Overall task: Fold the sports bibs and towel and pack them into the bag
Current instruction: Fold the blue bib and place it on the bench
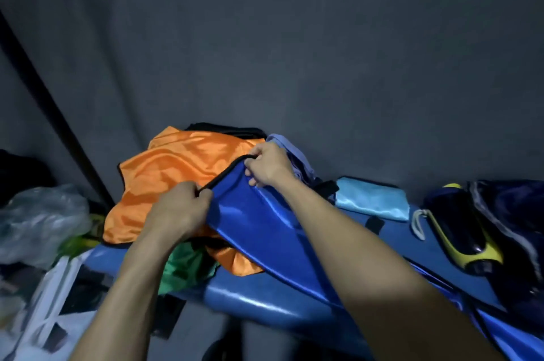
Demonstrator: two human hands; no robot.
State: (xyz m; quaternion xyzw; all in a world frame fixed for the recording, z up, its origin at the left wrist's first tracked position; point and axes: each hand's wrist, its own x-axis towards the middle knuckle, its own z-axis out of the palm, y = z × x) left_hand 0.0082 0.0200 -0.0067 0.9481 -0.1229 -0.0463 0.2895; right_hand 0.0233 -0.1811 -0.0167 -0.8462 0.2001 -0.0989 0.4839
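Note:
A shiny blue bib (pixel 259 222) with black trim stretches from the middle of the blue table toward the lower right. My left hand (pixel 179 207) grips its black-edged top corner. My right hand (pixel 266 166) pinches the same trimmed edge a little farther back, holding it taut. Behind and under them lies a crumpled orange bib (pixel 173 166), with a green bib (pixel 182 269) poking out below my left wrist. A folded light blue towel (pixel 372 198) rests on the table to the right. A dark bag (pixel 506 231) with yellow trim sits at the far right.
The blue table (pixel 265 301) has its front edge near me. A lilac cloth (pixel 294 154) and something black (pixel 223 128) lie behind the bibs. Plastic bags (pixel 41 219) and white clutter (pixel 53 301) fill the left. A grey curtain hangs behind.

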